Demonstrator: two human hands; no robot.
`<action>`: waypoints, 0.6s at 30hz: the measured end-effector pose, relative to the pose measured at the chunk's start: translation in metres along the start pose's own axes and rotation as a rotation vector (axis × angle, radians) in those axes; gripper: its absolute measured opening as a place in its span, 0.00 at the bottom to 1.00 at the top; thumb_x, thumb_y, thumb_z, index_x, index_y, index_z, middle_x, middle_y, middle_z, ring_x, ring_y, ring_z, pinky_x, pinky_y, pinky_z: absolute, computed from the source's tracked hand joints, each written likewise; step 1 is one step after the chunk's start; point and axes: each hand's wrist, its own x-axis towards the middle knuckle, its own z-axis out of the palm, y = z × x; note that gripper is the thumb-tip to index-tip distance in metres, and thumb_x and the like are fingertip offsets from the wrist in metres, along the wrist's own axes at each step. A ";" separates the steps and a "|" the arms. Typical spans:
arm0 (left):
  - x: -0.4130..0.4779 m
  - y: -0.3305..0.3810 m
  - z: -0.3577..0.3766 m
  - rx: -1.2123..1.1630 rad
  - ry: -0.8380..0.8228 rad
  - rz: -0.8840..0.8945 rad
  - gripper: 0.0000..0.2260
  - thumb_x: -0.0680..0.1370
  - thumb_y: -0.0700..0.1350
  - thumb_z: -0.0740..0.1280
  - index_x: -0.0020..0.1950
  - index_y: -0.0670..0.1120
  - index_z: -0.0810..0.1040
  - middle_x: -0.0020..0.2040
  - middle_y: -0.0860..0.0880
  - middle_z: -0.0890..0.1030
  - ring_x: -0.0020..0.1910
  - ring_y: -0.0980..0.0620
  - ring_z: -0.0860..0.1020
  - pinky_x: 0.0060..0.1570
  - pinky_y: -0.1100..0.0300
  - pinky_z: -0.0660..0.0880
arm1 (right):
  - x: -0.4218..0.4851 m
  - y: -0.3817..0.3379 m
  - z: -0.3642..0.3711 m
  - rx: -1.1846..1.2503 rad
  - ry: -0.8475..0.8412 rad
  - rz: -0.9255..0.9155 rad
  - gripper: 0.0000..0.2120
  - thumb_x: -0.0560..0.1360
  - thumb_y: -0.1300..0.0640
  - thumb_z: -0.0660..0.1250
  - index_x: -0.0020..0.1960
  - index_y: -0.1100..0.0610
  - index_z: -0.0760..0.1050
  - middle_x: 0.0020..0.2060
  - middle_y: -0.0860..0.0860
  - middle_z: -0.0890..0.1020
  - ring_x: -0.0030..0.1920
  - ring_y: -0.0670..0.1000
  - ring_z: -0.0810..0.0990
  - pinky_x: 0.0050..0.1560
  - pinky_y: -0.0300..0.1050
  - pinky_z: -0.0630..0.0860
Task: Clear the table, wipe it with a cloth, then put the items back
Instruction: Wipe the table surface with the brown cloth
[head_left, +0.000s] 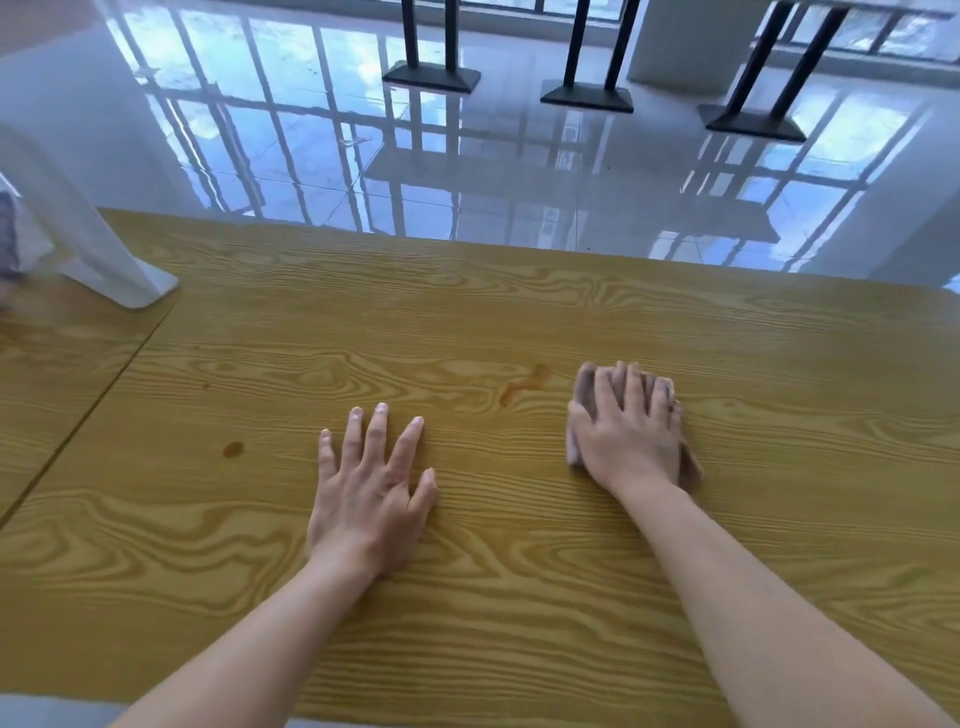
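Observation:
A wooden table (519, 597) with yellow grain fills the lower view. My right hand (631, 431) lies flat with straight fingers on a folded pinkish-brown cloth (575, 441), pressing it onto the tabletop right of centre. My left hand (371, 488) rests flat on the bare wood, fingers spread. A brown smear (524, 387) marks the wood just left of the cloth. A smaller brown spot (232, 449) sits further left.
A white object (104, 260) stands at the table's far left, near a seam (104, 384) between two tabletops. Beyond the far edge lies a glossy tiled floor (493, 171) with several black table bases (431, 78).

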 end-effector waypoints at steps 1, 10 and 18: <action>0.000 0.000 0.000 -0.003 -0.001 0.002 0.34 0.74 0.65 0.35 0.81 0.60 0.44 0.82 0.49 0.41 0.80 0.47 0.36 0.77 0.43 0.35 | 0.003 -0.020 0.002 0.011 -0.014 -0.003 0.32 0.79 0.33 0.42 0.80 0.42 0.45 0.81 0.51 0.42 0.79 0.61 0.37 0.77 0.62 0.39; 0.000 -0.002 0.003 -0.019 0.027 -0.005 0.32 0.76 0.65 0.37 0.80 0.61 0.45 0.83 0.50 0.43 0.80 0.48 0.37 0.77 0.43 0.35 | -0.066 0.058 0.008 -0.161 0.060 -0.576 0.33 0.78 0.31 0.41 0.80 0.43 0.50 0.81 0.51 0.51 0.80 0.55 0.42 0.78 0.56 0.46; 0.001 -0.006 0.003 -0.024 0.043 -0.009 0.32 0.76 0.65 0.38 0.80 0.62 0.46 0.83 0.51 0.44 0.80 0.50 0.37 0.78 0.44 0.37 | 0.012 -0.068 0.009 -0.019 0.021 -0.398 0.31 0.79 0.33 0.42 0.80 0.39 0.43 0.81 0.50 0.43 0.79 0.59 0.36 0.77 0.60 0.37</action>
